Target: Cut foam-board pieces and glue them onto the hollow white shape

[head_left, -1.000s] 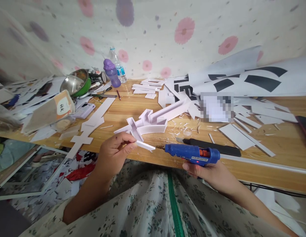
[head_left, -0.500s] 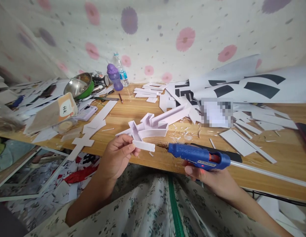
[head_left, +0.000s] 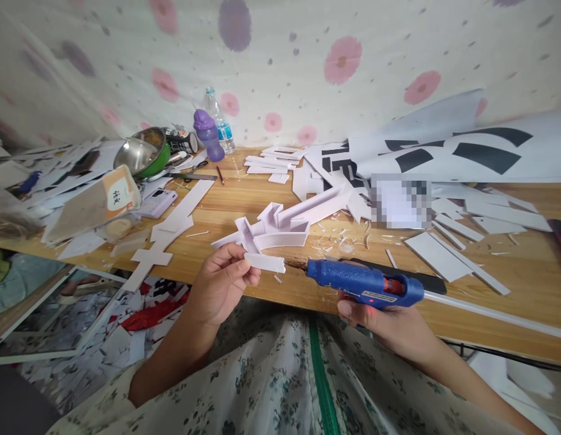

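Note:
Between the thumb and fingers of my left hand (head_left: 226, 279) is a short white foam-board strip (head_left: 266, 263), held above the table's front edge. My right hand (head_left: 375, 320) is wrapped round a blue hot glue gun (head_left: 352, 283) whose small light glows red. Its nozzle points left and is at the strip's right end; whether it touches I cannot tell. A long clear glue stick (head_left: 497, 313) sticks out of the gun's back. Just behind the strip lies a white walled foam-board character (head_left: 280, 232), its near left part partly covered by my left hand.
Flat white board pieces (head_left: 456, 260) lie at right, with a dark flat object (head_left: 398, 275) behind the gun. A cross-shaped cutout (head_left: 153, 257) reaches the left front edge. Farther back stand a purple bottle (head_left: 210, 136), a water bottle (head_left: 223, 130) and a green-sided bowl (head_left: 160, 160).
Both hands, the strip and the glue gun stay almost where they were, the nozzle still at the strip's right end. The camera view has shifted slightly.

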